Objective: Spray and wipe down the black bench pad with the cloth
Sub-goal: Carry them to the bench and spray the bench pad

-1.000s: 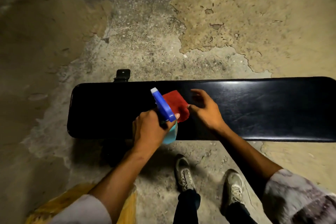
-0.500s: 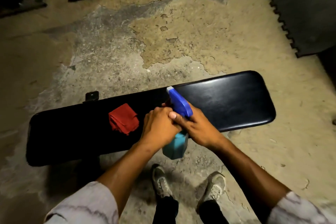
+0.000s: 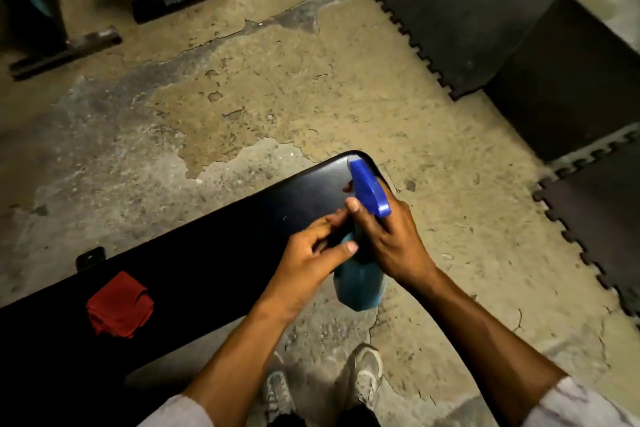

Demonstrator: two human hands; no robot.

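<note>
While the red cloth lies folded and untouched on the black bench pad, well apart from both hands toward the pad's left part, the job looks to be at the spraying step, not yet the wiping.

In the head view, the only one given, the right hand is wrapped around the neck of the spray bottle, its fingers closed on it just under the blue trigger head, thumb up along the side. The bottle's teal body hangs below the hand, over the pad's near edge and the concrete floor. The nozzle points away from the person, toward the pad's far right corner. The left hand is beside the bottle with its fingers loosely curled and partly spread; the thumb tip touches or nearly touches the bottle's shoulder, but it does not seem to hold anything. Whether a finger sits on the trigger cannot be told, since the head hides it.

My reading is that the next move calls for squeezing the trigger with the nozzle tipped down at the worktop, so the mist lands on the pad and not past its end. The left hand is then free to reach back for the cloth.
</note>
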